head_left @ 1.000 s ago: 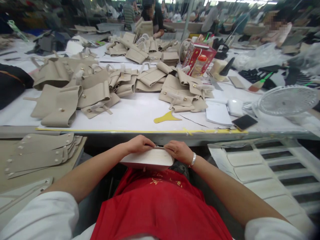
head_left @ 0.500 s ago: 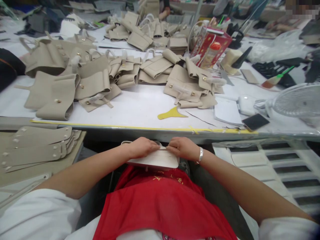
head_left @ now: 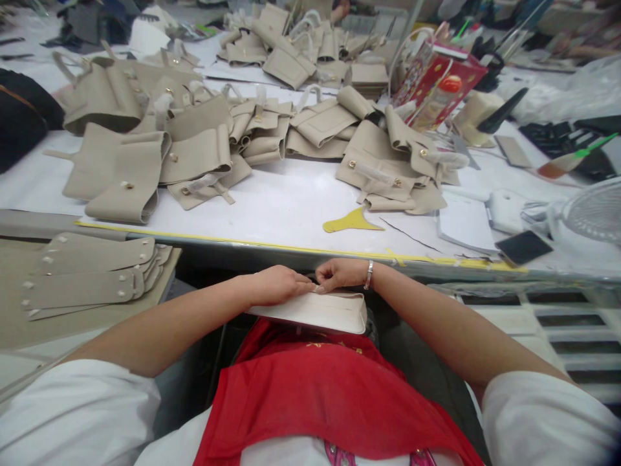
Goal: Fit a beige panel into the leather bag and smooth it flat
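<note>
Head view: a person in a red apron (head_left: 339,401) holds a pale, boxy leather-like piece (head_left: 320,312) on the lap, at lower centre of the frame. The left hand (head_left: 280,285) lies across its left part, fingers stretched toward the middle; whether the thumb grips underneath cannot be told. The right hand (head_left: 341,274) is curled, its fingertips at the piece's top edge, close to the left fingertips; whether they pinch anything cannot be told.

Beyond, a white-covered surface (head_left: 286,207) crosses the frame. Beige bag parts (head_left: 119,171) are heaped from upper left to centre; a yellow template-like piece (head_left: 352,221) lies near the front edge. At right sit a dark phone (head_left: 524,247) and a fan (head_left: 594,210). Beige strips (head_left: 97,259) are stacked at left.
</note>
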`<state>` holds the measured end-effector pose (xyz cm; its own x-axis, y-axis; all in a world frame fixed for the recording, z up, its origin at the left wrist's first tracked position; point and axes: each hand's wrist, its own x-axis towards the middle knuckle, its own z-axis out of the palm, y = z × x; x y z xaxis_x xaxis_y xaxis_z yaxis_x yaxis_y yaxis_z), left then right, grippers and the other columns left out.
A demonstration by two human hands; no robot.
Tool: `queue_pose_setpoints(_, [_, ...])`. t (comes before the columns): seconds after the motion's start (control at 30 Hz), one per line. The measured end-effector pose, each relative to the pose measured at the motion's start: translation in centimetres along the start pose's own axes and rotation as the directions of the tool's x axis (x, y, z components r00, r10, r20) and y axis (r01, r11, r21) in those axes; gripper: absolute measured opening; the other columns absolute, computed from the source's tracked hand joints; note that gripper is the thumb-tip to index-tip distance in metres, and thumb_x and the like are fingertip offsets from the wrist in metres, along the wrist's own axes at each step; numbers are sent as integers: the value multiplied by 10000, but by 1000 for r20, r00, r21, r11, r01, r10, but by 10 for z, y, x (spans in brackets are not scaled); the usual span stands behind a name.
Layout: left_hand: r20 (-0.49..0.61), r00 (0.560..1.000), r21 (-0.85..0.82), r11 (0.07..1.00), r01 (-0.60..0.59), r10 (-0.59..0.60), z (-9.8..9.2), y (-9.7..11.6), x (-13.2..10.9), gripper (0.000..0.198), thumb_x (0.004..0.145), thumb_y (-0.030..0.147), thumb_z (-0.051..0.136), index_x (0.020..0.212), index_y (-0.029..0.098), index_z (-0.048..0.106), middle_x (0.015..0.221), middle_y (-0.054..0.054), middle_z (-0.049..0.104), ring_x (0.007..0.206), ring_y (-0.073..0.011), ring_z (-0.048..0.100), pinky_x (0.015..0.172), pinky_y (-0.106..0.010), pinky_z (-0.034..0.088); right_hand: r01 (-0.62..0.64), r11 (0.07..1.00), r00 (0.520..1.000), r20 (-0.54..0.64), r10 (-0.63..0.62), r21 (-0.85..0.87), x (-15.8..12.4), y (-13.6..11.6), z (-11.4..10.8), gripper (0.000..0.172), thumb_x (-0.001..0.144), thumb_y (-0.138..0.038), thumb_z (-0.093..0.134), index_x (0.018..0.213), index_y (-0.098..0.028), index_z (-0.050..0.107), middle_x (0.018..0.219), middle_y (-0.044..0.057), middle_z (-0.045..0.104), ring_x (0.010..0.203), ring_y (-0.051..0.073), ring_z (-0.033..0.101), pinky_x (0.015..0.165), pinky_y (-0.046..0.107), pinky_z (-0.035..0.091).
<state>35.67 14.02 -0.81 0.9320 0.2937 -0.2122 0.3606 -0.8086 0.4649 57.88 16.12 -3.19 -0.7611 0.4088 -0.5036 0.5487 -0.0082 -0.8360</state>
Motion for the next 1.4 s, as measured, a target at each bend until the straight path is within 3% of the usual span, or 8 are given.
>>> queue_pose_setpoints(0.3, [23, 998, 86, 994, 61, -64, -2, -28, -57, 487, 821, 108, 337, 1289, 181, 447, 1321, -84, 472, 1142, -187, 500, 931, -221, 365, -1, 1000, 999, 52, -1, 26, 46, -26, 4, 375, 653, -478, 650, 632, -159, 454, 529, -84, 369, 508, 55, 299, 480, 200, 233])
queue_pose_setpoints(0.6, [-146, 986, 262, 957, 121, -85, 13, -37, -95, 436, 806, 128, 436, 1230, 210, 499, 1212, -44, 575, 1015, -156, 578, 832, -206, 443, 68, 993, 997, 42, -65, -94, 100, -60, 16, 354, 667, -463, 624, 618, -162, 444, 529, -82, 358, 517, 59, 298, 491, 207, 245])
queue_pose_setpoints(0.73, [-174, 975, 333, 924, 188, -136, 15, -30, -93, 417, 805, 141, 446, 1215, 192, 505, 1215, -55, 571, 977, -178, 590, 797, -253, 467, 36, 975, 999, -30, -43, -220, 79, -58, 15, 295, 681, -403, 614, 631, -163, 451, 551, -73, 400, 537, 65, 335, 507, 206, 265])
queue_pose_setpoints(0.9, [-246, 962, 350, 915, 203, -120, 8, -14, -80, 282, 791, 135, 479, 1033, 149, 621, 1120, -93, 619, 1039, -220, 550, 884, -332, 440, -128, 957, 984, -154, 90, -258, 8, -36, 10, 274, 696, -376, 606, 618, -162, 455, 527, -65, 413, 509, 69, 349, 480, 204, 266])
queue_pose_setpoints(1.0, [-364, 929, 295, 937, 189, -73, 11, 7, -65, 238, 827, 187, 464, 979, 132, 637, 1147, -112, 599, 1074, -235, 522, 937, -383, 406, -206, 935, 912, -403, 76, -290, -40, -32, 25, 213, 730, -336, 591, 644, -158, 511, 560, -42, 470, 524, 82, 397, 491, 209, 294])
queue_pose_setpoints(1.1, [-462, 887, 162, 983, 85, -1, 25, 35, -44, 262, 851, 272, 469, 1037, 146, 604, 1135, -98, 600, 1020, -195, 543, 913, -335, 427, -155, 903, 747, -645, -158, -401, -75, -31, 62, 163, 803, -313, 542, 753, -164, 586, 707, 8, 561, 651, 114, 488, 604, 233, 375])
queue_pose_setpoints(1.27, [-559, 828, 136, 990, 32, 50, 58, 64, -17, 184, 860, 250, 465, 917, 171, 621, 1000, -66, 650, 910, -178, 578, 793, -316, 466, -162, 759, 566, -689, -453, -631, -93, -11, 133, 133, 827, -285, 552, 880, -190, 628, 882, 53, 622, 859, 167, 524, 831, 328, 390])
queue_pose_setpoints(1.4, [-626, 772, 225, 974, 38, 115, 74, 67, -14, 177, 860, 198, 456, 892, 179, 629, 972, -51, 668, 952, -188, 583, 804, -328, 464, -242, 710, 418, -731, -539, -662, -86, 5, 162, 105, 833, -212, 542, 882, -206, 635, 865, 29, 646, 898, 163, 531, 947, 372, 338])
